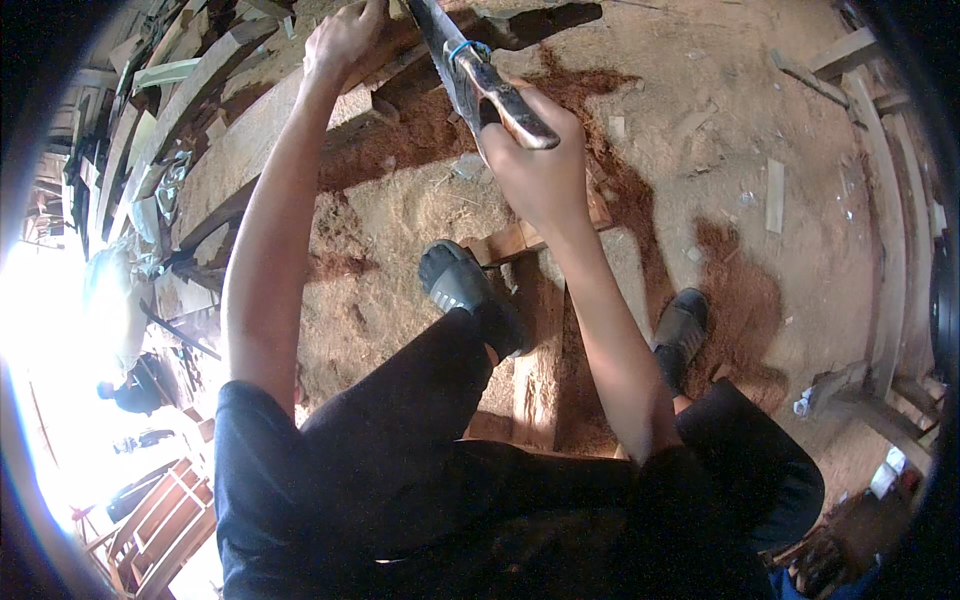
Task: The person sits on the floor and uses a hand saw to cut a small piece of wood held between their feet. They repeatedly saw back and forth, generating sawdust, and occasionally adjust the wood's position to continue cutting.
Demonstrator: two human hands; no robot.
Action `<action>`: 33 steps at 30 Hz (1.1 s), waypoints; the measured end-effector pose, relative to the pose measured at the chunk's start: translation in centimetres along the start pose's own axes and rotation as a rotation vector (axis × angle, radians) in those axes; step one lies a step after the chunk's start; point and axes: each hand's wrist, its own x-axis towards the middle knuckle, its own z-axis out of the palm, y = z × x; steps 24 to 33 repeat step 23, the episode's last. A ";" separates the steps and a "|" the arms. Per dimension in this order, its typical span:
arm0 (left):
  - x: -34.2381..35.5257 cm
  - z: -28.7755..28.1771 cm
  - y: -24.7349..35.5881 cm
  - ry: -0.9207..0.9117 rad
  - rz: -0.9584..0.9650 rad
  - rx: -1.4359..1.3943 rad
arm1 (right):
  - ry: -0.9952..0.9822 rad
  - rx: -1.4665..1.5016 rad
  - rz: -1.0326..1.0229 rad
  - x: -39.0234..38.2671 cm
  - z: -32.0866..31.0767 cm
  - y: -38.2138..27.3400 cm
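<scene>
My right hand (540, 165) is closed round the dark, worn handle of a handsaw (462, 75), with a blue tie where handle meets blade. The toothed blade runs up and left, past the top edge of the view. My left hand (340, 42) is at the top, its fingers curled down on a piece of wood (402, 32) beside the blade. The far part of this wood is out of view, and the blade's tip is hidden. A long, thick wooden beam (245, 150) lies below my left hand.
Stacked timber offcuts (150, 110) crowd the left. Between my feet lies a wooden block (512, 240) near an upright-running plank (540, 385). Reddish sawdust (735, 310) covers parts of the dirt floor. Long boards (890, 250) line the right side.
</scene>
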 end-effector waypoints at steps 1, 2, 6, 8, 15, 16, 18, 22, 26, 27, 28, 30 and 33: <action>0.4 1.0 -0.2 0.040 -0.001 -0.016 | 0.038 -0.028 -0.032 -0.7 -0.1 0.0; 0.2 2.4 -2.2 0.073 -0.022 -0.002 | 0.051 -0.030 -0.067 -2.2 0.7 0.2; 0.9 2.1 -0.6 0.054 -0.045 -0.030 | 0.121 -0.066 -0.205 -4.8 1.5 1.0; 0.3 2.0 -0.6 0.108 0.016 0.021 | 0.060 -0.185 -0.179 -3.7 1.5 -0.3; 2.8 5.5 -3.5 -0.101 -0.296 -0.182 | -0.028 -0.241 -0.088 -2.0 -1.7 -2.7; 3.0 5.0 -3.1 -0.107 -0.312 -0.212 | -0.043 -0.226 -0.126 -3.2 -2.3 -2.7; 2.9 4.9 -3.6 -0.094 -0.327 -0.222 | -0.021 -0.220 -0.084 -6.1 -2.9 -2.4; 1.7 3.5 -0.7 -0.117 -0.172 -0.139 | 0.065 -0.185 -0.022 -13.2 -4.8 -1.6; 2.1 2.4 1.4 -0.110 -0.105 -0.127 | 0.102 -0.212 -0.026 -14.6 -5.9 -2.4; 2.1 2.4 1.4 -0.110 -0.105 -0.127 | 0.102 -0.212 -0.026 -14.6 -5.9 -2.4; 2.1 2.4 1.4 -0.110 -0.105 -0.127 | 0.102 -0.212 -0.026 -14.6 -5.9 -2.4; 2.1 2.4 1.4 -0.110 -0.105 -0.127 | 0.102 -0.212 -0.026 -14.6 -5.9 -2.4; 2.1 2.4 1.4 -0.110 -0.105 -0.127 | 0.102 -0.212 -0.026 -14.6 -5.9 -2.4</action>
